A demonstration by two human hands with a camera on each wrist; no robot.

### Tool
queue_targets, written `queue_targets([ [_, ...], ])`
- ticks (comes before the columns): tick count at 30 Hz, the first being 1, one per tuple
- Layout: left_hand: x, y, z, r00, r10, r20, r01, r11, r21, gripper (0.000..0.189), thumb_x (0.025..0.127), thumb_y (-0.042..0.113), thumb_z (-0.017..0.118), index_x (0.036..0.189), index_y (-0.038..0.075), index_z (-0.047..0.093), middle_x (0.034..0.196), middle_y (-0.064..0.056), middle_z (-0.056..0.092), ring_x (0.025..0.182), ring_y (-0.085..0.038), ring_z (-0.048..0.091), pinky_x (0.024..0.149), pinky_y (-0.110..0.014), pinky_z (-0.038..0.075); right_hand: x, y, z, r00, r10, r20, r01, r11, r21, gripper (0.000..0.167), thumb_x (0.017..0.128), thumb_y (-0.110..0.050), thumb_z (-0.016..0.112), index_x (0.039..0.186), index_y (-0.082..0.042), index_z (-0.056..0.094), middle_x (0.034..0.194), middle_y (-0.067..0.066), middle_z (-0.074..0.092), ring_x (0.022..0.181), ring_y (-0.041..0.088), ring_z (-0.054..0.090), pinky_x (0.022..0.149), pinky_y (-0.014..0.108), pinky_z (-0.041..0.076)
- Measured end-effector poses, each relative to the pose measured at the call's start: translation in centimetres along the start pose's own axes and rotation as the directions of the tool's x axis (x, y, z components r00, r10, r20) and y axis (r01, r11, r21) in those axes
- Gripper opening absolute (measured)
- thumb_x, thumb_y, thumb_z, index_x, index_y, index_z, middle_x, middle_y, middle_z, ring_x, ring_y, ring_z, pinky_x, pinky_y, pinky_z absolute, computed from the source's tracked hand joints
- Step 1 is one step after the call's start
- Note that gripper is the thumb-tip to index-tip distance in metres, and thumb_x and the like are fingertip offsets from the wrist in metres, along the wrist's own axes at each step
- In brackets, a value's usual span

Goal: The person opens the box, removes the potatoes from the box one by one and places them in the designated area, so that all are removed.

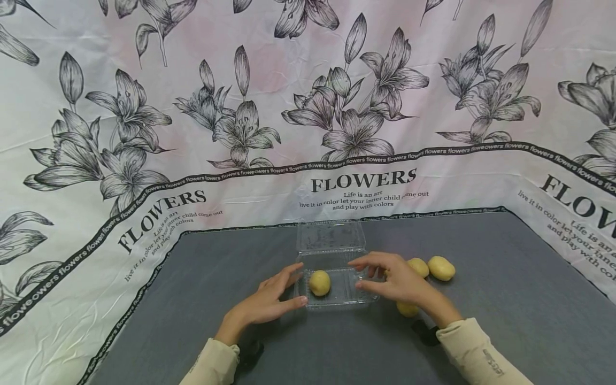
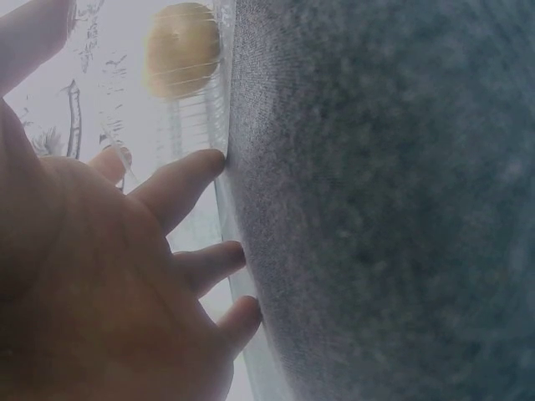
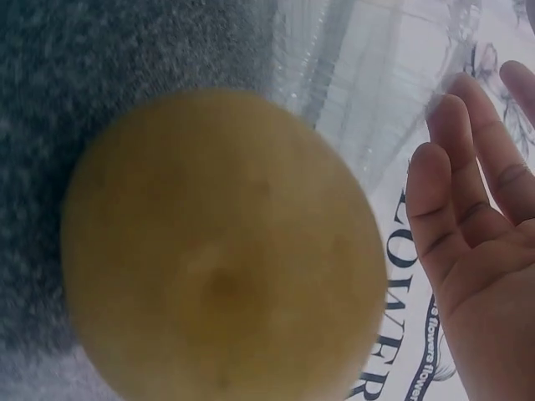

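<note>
An open clear plastic clamshell box (image 1: 337,305) stands on the table, its lid (image 1: 331,236) tipped back toward the wall. One yellow lemon (image 1: 320,283) lies in its left part. At the box's left side my left hand (image 1: 264,302) has its fingers spread, fingertips right at the wall in the left wrist view. My right hand (image 1: 392,278) hovers over the box's right end, fingers extended and nothing between them. Beneath and beside that hand are more lemons, one of them (image 3: 226,251) large and close in the right wrist view, partly hidden by the hand in the head view.
Two lemons sit to the right of my right hand, the farther one (image 1: 441,268) fully visible. A grey cloth (image 1: 216,267) covers the table. Behind and at the sides hangs a white curtain (image 1: 269,198) printed with flowers, meeting the table's back edge.
</note>
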State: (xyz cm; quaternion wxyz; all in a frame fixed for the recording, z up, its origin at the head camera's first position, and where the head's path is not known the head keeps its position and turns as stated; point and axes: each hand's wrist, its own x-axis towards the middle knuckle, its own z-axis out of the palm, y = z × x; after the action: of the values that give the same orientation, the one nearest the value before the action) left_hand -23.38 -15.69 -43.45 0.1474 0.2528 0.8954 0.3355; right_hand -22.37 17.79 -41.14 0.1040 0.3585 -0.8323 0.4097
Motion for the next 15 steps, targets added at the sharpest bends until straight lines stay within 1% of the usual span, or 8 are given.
queue_targets([
  [3, 0.04, -0.06, 0.01, 1.000, -0.001, 0.000, 0.001, 1.000, 0.001, 0.083, 0.099, 0.056, 0.058, 0.164, 0.029, 0.014, 0.166, -0.001, 0.034, 0.155, -0.025, 0.031, 0.118, -0.070, 0.010, 0.14, 0.09, 0.27, 1.000, 0.000, 0.015, 0.000, 1.000, 0.002, 0.037, 0.089, -0.019, 0.081, 0.124, -0.011, 0.073, 0.109, 0.009, 0.074, 0.082, 0.012, 0.062, 0.070, 0.033, 0.053],
  [7, 0.07, -0.17, 0.05, 1.000, 0.001, 0.001, -0.001, 1.000, 0.000, 0.083, 0.099, 0.057, 0.057, 0.164, 0.029, 0.013, 0.166, -0.001, 0.034, 0.155, -0.025, 0.031, 0.118, -0.070, 0.010, 0.38, 0.15, 0.52, 1.000, 0.005, 0.031, -0.005, 1.000, -0.001, 0.038, 0.089, -0.021, 0.080, 0.125, -0.010, 0.072, 0.109, 0.009, 0.074, 0.081, 0.010, 0.061, 0.070, 0.032, 0.052],
  [11, 0.13, -0.27, 0.08, 1.000, 0.002, -0.004, -0.002, 1.000, 0.002, 0.081, 0.100, 0.053, 0.058, 0.164, 0.029, 0.014, 0.166, -0.001, 0.034, 0.155, -0.025, 0.032, 0.117, -0.070, 0.010, 0.62, 0.02, 0.65, 0.999, 0.021, 0.044, -0.020, 1.000, -0.017, 0.039, 0.090, -0.024, 0.080, 0.126, -0.011, 0.072, 0.108, 0.007, 0.074, 0.082, 0.009, 0.061, 0.072, 0.030, 0.052],
  [15, 0.18, -0.31, 0.08, 1.000, 0.001, -0.005, -0.001, 1.000, 0.001, 0.080, 0.101, 0.051, 0.058, 0.164, 0.030, 0.014, 0.166, -0.002, 0.035, 0.155, -0.025, 0.031, 0.117, -0.070, 0.010, 0.88, -0.18, 0.83, 0.998, 0.030, 0.046, -0.029, 0.999, -0.032, 0.039, 0.090, -0.027, 0.080, 0.126, -0.014, 0.072, 0.110, 0.006, 0.075, 0.083, 0.013, 0.062, 0.074, 0.032, 0.053],
])
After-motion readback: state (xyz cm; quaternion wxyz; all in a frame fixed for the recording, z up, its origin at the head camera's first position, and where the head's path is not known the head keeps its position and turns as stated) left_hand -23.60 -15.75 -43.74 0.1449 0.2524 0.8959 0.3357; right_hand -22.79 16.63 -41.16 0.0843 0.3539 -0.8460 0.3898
